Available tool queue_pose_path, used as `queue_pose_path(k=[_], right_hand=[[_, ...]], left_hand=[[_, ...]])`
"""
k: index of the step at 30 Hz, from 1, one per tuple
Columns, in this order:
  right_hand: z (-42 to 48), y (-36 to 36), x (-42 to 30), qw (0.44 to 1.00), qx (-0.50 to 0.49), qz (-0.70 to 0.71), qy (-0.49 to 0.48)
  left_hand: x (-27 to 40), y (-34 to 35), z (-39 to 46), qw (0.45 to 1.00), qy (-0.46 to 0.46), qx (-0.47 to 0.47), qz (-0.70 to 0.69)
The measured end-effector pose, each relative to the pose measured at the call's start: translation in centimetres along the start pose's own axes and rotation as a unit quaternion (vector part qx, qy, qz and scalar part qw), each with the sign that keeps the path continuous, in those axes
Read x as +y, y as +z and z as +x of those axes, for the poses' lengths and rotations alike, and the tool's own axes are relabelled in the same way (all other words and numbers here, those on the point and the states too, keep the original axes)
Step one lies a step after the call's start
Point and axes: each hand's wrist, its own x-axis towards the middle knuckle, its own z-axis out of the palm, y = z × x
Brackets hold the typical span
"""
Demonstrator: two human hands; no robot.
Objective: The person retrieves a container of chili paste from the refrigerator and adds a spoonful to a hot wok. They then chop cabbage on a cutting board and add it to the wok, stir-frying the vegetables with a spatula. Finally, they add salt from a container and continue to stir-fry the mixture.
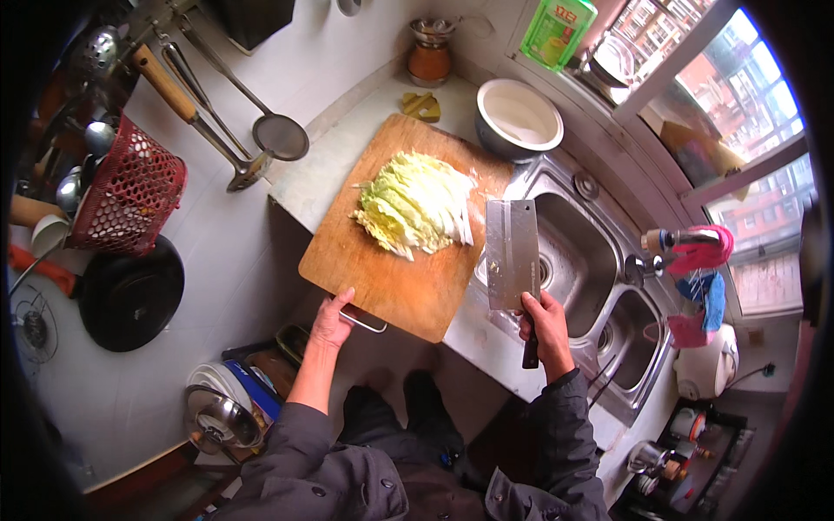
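Observation:
My left hand [333, 322] grips the near edge of a wooden cutting board [391, 293], beside the board's metal loop handle [363, 322]. On the board lies a heap of sliced napa cabbage [417, 205], with small scraps near the far right edge. My right hand [547, 325] holds a Chinese cleaver [513, 254] by its dark handle. The blade points away from me, to the right of the board and partly over the sink. Bits of cabbage cling to the blade.
A double-bowl steel sink [583, 221] lies at right with a faucet [658, 264]. Behind the board stand a white-rimmed basin [521, 120] and yellowish-green pieces [421, 106]. Ladles [280, 137], a red plastic basket [130, 189] and a black frying pan [133, 296] hang at left.

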Motion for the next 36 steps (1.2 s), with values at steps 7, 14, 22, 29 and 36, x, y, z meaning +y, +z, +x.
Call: queue_pose_path(k=[7,14,22,29,36], right_hand=[[-8.1,-0.6,2.9,0.998,0.062,0.028,-0.008],[-18.8,0.9,6.8,0.991,0.131,0.036,-0.003],[-30.2,-1.0,5.4,0.975,0.185,-0.093,-0.076],[-45.4,-1.5,8.0,0.949,0.257,-0.078,-0.166],[-68.3,1.2,10.8,0.886,0.382,-0.104,-0.24]], left_hand=[[1.3,-1.3,-2.8,0.999,0.029,-0.011,0.037],[3.6,-3.7,-6.0,0.995,-0.089,-0.045,0.013],[3.0,-4.2,-9.3,0.986,-0.093,-0.071,0.122],[1.7,-3.7,-10.7,0.93,-0.134,-0.198,0.28],[-7.0,10.5,-35.0,0.851,-0.292,-0.344,0.267]])
